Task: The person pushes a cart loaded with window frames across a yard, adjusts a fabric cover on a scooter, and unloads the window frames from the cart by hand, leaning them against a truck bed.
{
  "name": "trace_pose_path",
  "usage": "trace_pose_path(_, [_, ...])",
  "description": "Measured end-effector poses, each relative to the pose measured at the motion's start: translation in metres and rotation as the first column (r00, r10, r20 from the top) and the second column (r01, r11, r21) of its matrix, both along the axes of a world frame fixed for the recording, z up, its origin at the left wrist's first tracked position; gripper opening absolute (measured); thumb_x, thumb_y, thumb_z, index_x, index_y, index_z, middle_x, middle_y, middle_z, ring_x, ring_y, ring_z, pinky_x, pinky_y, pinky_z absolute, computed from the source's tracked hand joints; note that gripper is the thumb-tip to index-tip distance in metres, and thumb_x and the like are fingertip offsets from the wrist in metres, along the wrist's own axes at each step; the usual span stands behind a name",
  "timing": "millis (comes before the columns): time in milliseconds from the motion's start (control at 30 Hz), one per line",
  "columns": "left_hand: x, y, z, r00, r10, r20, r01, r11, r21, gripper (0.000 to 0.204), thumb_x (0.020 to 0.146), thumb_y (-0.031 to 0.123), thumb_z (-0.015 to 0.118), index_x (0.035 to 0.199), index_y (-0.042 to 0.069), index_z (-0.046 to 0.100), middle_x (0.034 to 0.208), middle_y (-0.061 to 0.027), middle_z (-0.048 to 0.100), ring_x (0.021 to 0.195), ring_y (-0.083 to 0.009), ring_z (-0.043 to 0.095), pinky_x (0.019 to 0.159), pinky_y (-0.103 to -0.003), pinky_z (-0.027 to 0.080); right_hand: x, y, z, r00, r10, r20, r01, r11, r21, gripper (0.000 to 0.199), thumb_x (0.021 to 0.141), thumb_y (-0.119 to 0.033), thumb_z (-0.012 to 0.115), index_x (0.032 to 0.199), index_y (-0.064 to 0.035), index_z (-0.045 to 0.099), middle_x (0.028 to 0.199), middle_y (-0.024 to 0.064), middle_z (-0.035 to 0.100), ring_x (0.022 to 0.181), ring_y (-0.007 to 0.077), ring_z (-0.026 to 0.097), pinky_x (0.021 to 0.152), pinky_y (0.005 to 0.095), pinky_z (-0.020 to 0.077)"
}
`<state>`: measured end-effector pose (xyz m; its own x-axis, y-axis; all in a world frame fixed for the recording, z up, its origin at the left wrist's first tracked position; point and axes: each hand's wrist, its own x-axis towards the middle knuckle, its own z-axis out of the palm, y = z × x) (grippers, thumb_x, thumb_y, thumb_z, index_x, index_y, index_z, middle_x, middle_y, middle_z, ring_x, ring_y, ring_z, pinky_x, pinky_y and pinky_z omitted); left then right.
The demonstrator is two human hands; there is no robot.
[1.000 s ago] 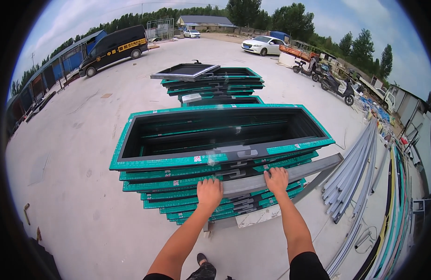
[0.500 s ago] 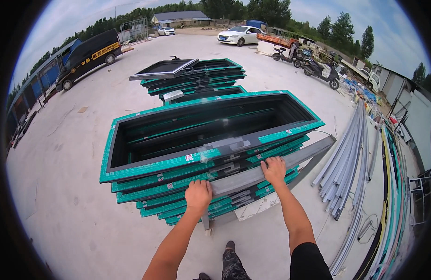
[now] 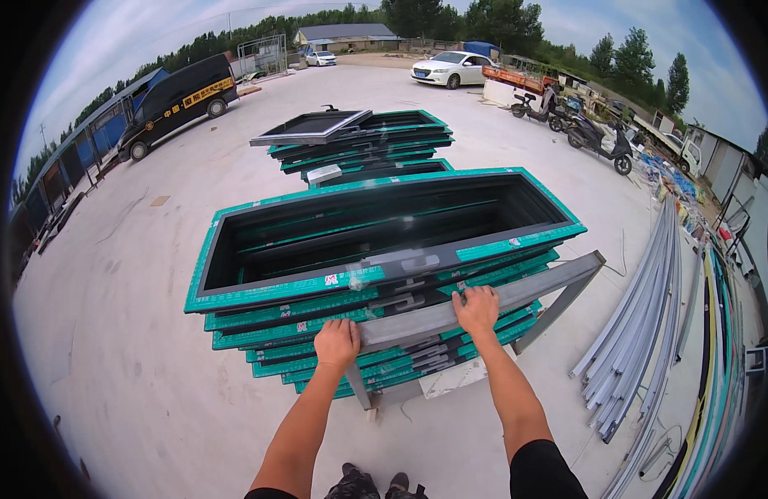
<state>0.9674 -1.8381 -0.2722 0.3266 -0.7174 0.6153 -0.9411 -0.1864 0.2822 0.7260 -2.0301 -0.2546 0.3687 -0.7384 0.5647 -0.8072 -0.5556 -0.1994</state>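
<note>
1. While you lean over the stack, your left hand [image 3: 337, 343] is closed over the near edge of a grey frame [image 3: 517, 293], fingers curled on top.
2. Your right hand [image 3: 477, 309] grips the same grey bar further right, fingers wrapped over it.
3. Grey frame lies on the near side of the stack of green frames [image 3: 384, 274], touching it. Its long bar runs left-right, slanting up toward the right of the view. The right end points at the pipes [image 3: 642, 333].
4. At the right corner, a short side of the frame drops down toward the ground; the left corner does the same, near your left hand.
5. Top green frame is a long rectangle, long axis parallel to the grey bar, dark inside edge, hollow middle.
6. A second stack [image 3: 359, 141] sits behind it, further from you, with a dark panel tilted on top.
7. Grey pipes lie on the concrete at the right, well apart from your hands.
8. Black van [image 3: 177, 100] far left, white car [image 3: 450, 68] at the back, scooters [image 3: 583, 125] right of it.
9. Your shoes [image 3: 371, 484] show at the lower edge.
</note>
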Motion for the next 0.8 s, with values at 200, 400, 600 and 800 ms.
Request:
trace_pose_path(200, [-0.011,-0.011,0.0,1.0,0.026,-0.006,-0.025,1.0,0.014,0.02,0.086,0.021,0.052,0.075,0.007,0.062,0.07,-0.0099,0.059,0.069,-0.0289,0.057,0.057,-0.04,0.048,-0.013,-0.013,0.0,0.999,-0.008,-0.038,0.008,1.0,-0.005,0.034,0.081,-0.035,0.057,0.086,-0.0028,0.068,0.079,0.01,0.064,0.09,0.028,0.055,0.092,0.0417,0.0363])
trace_pose_path(400, [-0.029,-0.022,-0.006,1.0,0.011,-0.019,-0.011,1.0,0.019,0.02,0.085,0.02,0.052,0.071,0.007,0.059,0.068,-0.0098,0.058,0.066,-0.0283,0.056,0.053,-0.039,0.048,-0.034,-0.019,-0.002,0.999,-0.028,-0.046,0.028,1.0,-0.006,0.032,0.082,-0.034,0.056,0.083,-0.0047,0.068,0.081,0.0102,0.064,0.09,0.0281,0.055,0.092,0.0415,0.0362])
trace_pose_path(600, [-0.036,-0.024,-0.009,1.0,0.024,-0.015,-0.024,1.0,0.01,0.02,0.085,0.019,0.052,0.07,0.007,0.058,0.069,-0.0099,0.058,0.067,-0.0283,0.056,0.054,-0.04,0.047,-0.038,-0.02,-0.011,0.999,-0.028,-0.026,0.028,1.0,0.0,0.031,0.082,-0.034,0.056,0.079,-0.0053,0.068,0.08,0.0097,0.064,0.09,0.0279,0.055,0.093,0.0403,0.0357])
trace_pose_path(800, [-0.047,-0.03,0.019,1.0,0.012,0.027,-0.011,1.0,-0.029,0.02,0.085,0.02,0.052,0.071,0.007,0.059,0.069,-0.0096,0.058,0.068,-0.0285,0.056,0.055,-0.04,0.048,-0.049,-0.028,0.017,1.0,-0.011,0.018,0.011,1.0,-0.011,0.032,0.081,-0.034,0.057,0.079,-0.0038,0.067,0.08,0.0096,0.065,0.09,0.0279,0.056,0.092,0.0412,0.0359])
